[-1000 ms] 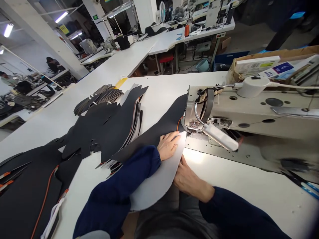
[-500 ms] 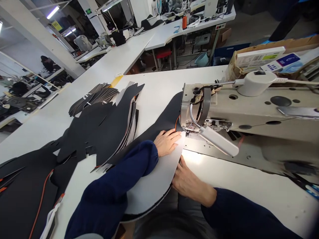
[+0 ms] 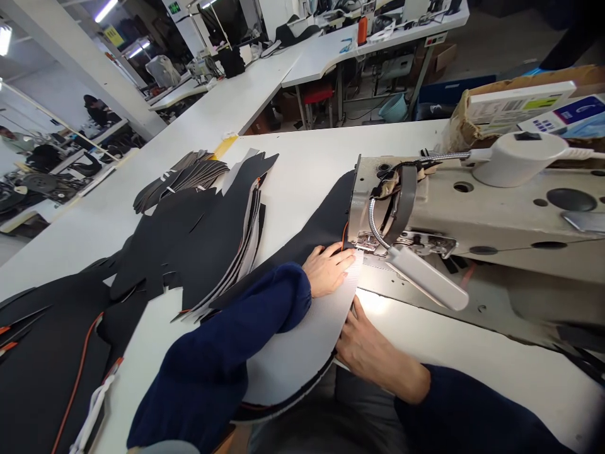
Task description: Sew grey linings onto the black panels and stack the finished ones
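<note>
My left hand (image 3: 329,270) lies flat with fingers stretched out on a fabric panel, its fingertips close to the presser foot (image 3: 365,242) of a sewing machine (image 3: 496,208). The panel's light grey side (image 3: 297,353) faces up; below it a black piece (image 3: 326,211) with orange piping (image 3: 345,234) runs beyond the hand and under the machine head. At the panel's right edge, my right hand (image 3: 366,340) pinches the layers, thumb pointing toward the needle area. Some of its fingers are hidden under the edge. The panel's rounded end hangs over the table's front edge.
Stacks of black cut panels (image 3: 184,239) cover the left of the white table (image 3: 302,148). A small lamp (image 3: 428,277) hangs before the machine head. A cardboard box (image 3: 466,120) with packages stands behind the machine. Scissors (image 3: 583,362) lie at far right. A person (image 3: 97,112) sits far left.
The view has shifted slightly, so the machine and both hands appear farther right. Both hands keep nearly the same places on the panel beside the presser foot.
</note>
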A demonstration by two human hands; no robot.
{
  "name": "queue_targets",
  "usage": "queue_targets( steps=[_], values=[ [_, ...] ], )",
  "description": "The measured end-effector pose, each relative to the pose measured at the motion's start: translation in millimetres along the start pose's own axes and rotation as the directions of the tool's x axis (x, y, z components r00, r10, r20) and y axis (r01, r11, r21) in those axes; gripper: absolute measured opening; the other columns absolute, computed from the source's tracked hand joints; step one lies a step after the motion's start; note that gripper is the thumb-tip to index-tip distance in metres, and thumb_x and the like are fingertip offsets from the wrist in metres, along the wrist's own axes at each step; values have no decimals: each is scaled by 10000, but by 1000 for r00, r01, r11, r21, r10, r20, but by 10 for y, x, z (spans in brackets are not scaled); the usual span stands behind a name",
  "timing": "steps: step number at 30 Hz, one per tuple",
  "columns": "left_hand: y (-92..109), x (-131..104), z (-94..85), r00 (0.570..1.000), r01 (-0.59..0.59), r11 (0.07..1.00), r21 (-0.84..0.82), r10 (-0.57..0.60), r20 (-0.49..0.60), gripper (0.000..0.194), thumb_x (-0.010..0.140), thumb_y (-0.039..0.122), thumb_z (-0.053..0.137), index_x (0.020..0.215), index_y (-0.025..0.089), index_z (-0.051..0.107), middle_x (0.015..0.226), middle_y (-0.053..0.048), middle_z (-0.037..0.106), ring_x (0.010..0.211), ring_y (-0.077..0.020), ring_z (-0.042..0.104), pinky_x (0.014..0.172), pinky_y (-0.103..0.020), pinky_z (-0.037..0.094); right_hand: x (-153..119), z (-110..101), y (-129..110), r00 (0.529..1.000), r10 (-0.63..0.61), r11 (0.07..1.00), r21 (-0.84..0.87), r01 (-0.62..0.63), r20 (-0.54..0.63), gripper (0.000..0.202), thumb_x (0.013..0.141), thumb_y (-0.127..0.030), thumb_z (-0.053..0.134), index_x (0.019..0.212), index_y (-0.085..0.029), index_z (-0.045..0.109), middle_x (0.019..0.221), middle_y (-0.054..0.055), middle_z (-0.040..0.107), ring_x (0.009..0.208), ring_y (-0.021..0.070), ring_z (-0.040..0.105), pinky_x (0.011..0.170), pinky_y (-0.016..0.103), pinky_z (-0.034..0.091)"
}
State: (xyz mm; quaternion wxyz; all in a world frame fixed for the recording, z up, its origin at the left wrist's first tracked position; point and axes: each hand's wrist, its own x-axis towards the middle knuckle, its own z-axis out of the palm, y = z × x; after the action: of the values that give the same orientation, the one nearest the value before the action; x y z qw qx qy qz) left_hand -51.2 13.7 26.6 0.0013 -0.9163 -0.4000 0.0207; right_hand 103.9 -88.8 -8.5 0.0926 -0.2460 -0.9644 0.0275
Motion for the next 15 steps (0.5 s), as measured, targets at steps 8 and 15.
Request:
queue_targets(
  steps=[8,15],
  values=[
    [332,92,-96,989,110,993,-45,-104,106,556,865,431,423,1286,86,533,1481,-189,361,1367,-343,281,1061,-544,304,-51,-92,-282,999,-14,986,-165,20,43,314,812,-271,531,994,-84,706,1009,211,660,1036,408,540,1000,712,226],
    [592,-146,-372,923,205,975,-90,-162,350,677,590,268,652,1222,61,527,1385,-211,411,1206,-339,411,795,-382,513,-147,34,-745,993,-5,969,-246,-24,-117,476,778,-236,496,1158,32,600,1167,310,596,1101,455,541,962,684,319]
  ],
)
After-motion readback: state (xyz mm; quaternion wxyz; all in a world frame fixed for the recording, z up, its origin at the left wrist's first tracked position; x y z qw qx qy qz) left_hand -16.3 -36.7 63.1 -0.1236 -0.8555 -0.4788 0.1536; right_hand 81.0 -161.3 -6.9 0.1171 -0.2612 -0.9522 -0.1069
